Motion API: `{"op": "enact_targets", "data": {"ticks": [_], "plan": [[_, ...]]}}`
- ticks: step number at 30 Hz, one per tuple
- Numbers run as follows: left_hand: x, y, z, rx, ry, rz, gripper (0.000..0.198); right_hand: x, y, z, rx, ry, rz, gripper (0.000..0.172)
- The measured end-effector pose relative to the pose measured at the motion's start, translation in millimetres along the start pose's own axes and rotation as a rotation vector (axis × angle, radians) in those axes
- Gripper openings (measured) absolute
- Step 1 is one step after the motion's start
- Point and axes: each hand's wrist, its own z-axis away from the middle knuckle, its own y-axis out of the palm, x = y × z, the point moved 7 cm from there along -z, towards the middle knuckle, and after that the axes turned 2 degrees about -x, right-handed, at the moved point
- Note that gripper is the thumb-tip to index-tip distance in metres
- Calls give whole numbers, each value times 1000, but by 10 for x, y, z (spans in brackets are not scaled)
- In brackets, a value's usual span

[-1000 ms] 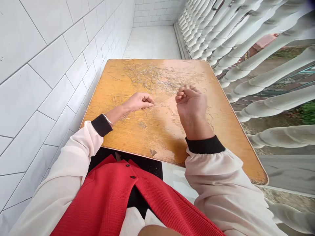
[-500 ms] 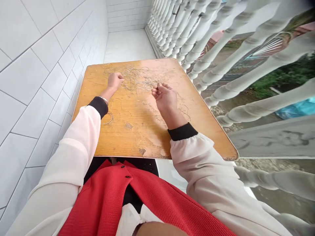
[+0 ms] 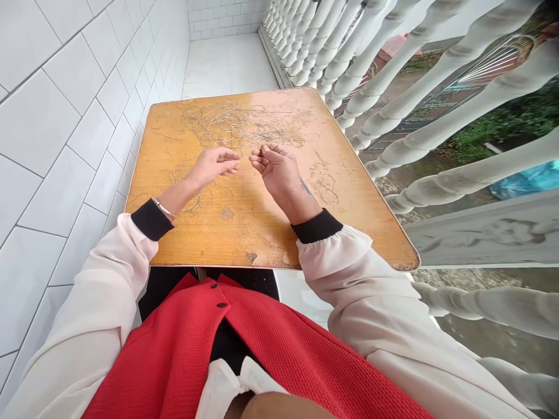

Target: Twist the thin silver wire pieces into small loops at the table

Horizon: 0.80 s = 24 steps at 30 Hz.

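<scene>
My left hand [image 3: 210,167] hovers over the wooden table [image 3: 209,241], its fingers stretched toward the right hand and slightly apart, with nothing seen in them. Close by, my right hand [image 3: 279,174] is closed in a pinch with the thumb on the fingers. Whatever it pinches is too thin to make out. Beyond both hands spreads a tangle of thin wires [image 3: 225,125]. A few curved wire loops [image 3: 192,202] lie beside my left wrist. Another loop of wire [image 3: 328,189] is to the right of my right wrist. A slim grey object [image 3: 306,187] shows partly behind that wrist.
A white tiled wall [image 3: 65,128] runs along the left of the table. On the right stands a row of white balusters [image 3: 406,131]. The tabletop has worn patches [image 3: 251,257] near its front edge.
My left hand has come toward me and to the right, and its fingers have opened. My right hand has shifted slightly left, still pinched. The view has tilted a little.
</scene>
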Motion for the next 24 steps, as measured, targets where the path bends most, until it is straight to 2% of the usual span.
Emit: {"op": "enact_targets", "data": {"ticks": [5,9,12,19,24], "plan": [[12,-73,337,-53,-8,61,13,39,205,172,116,87,34,22],[88,-61,474,-25,-45,121,15,123,271,300,95,41,139,24],[178,-11,540,7,-80,120,2,114,307,380,78,3,209,28],[252,82,630,70,-47,177,14,-43,296,428,100,5,221,33],[351,24,628,-6,-64,162,18,-70,232,433,113,9,289,24]]}}
